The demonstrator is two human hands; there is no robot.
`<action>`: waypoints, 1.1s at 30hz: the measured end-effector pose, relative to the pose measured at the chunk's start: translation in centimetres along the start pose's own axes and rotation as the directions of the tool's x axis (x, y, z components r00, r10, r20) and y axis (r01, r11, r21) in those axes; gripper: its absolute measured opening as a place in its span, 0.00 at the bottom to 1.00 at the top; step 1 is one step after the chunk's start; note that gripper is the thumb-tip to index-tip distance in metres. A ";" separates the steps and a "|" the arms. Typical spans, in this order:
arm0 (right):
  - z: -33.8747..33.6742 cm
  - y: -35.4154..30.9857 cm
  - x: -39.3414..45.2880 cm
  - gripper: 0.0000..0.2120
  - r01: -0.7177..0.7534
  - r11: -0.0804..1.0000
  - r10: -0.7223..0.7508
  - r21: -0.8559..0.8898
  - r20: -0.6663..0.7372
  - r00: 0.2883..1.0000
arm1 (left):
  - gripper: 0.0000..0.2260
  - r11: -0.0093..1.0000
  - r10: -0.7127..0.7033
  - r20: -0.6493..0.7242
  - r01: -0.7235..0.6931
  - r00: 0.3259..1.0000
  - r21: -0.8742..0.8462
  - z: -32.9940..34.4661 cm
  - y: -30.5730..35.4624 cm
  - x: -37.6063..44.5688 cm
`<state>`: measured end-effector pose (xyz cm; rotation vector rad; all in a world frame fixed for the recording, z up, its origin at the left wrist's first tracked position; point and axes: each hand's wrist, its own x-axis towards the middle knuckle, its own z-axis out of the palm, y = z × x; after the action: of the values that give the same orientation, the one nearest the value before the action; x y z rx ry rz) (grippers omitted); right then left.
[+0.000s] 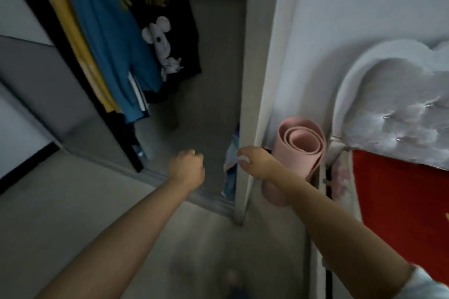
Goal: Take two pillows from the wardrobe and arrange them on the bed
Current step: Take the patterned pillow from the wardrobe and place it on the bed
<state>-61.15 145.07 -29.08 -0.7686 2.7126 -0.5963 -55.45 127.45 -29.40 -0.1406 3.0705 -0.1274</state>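
Note:
The wardrobe (pixel 213 94) stands open, and its grey inside is dim. A strip of blue-and-white patterned pillow (pixel 230 177) shows low down behind the wardrobe's white right panel (pixel 245 109); the rest of it is hidden. My right hand (pixel 255 162) is at that panel's edge, its fingertips pinched on the pillow's fabric. My left hand (pixel 187 170) is a closed fist over the wardrobe floor, to the left of the pillow, holding nothing. The bed (pixel 398 201), with a red cover and a white tufted headboard (pixel 398 104), lies at the right.
Hanging clothes fill the wardrobe's left side: a blue shirt (pixel 107 39), a yellow one and a black printed shirt (pixel 162 31). A rolled pink mat (pixel 301 148) stands between the wardrobe and the headboard, right beside my right wrist. Grey floor (pixel 97 213) lies below.

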 end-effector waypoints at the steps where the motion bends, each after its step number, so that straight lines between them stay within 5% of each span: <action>1: 0.8 -1.7 1.2 0.16 0.038 0.999 -0.038 -0.002 0.031 0.999 | 0.11 0.999 -0.038 0.005 0.038 0.999 0.005 0.2 -2.2 -0.6; 6: 4.6 -9.1 8.9 0.16 0.143 0.990 -0.139 -0.015 0.131 0.981 | 0.12 0.979 -0.204 -0.009 0.204 0.979 0.003 2.1 -13.4 -1.3; 12: 6.7 -12.0 20.7 0.15 0.074 0.997 -0.071 -0.018 0.101 0.992 | 0.11 0.980 -0.199 -0.024 0.198 0.980 -0.024 2.6 -21.2 6.8; 25: 5.7 -11.0 36.7 0.14 -0.261 0.962 0.258 0.086 0.045 0.965 | 0.10 0.988 0.140 0.073 -0.144 0.987 0.049 4.0 -31.1 26.6; 29: 4.9 -7.8 39.7 0.11 -0.474 0.859 0.485 0.194 -0.013 0.874 | 0.09 0.936 0.350 0.043 -0.351 0.936 0.004 4.0 -31.7 34.5; 33: 4.0 -5.6 39.9 0.06 -0.666 0.677 0.732 0.313 -0.190 0.655 | 0.09 0.854 0.521 0.094 -0.517 0.849 -0.064 4.5 -30.9 41.6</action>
<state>-90.21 117.63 -35.36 0.5000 2.8138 -0.8253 -93.73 92.48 -33.82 0.6589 2.8757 -0.0305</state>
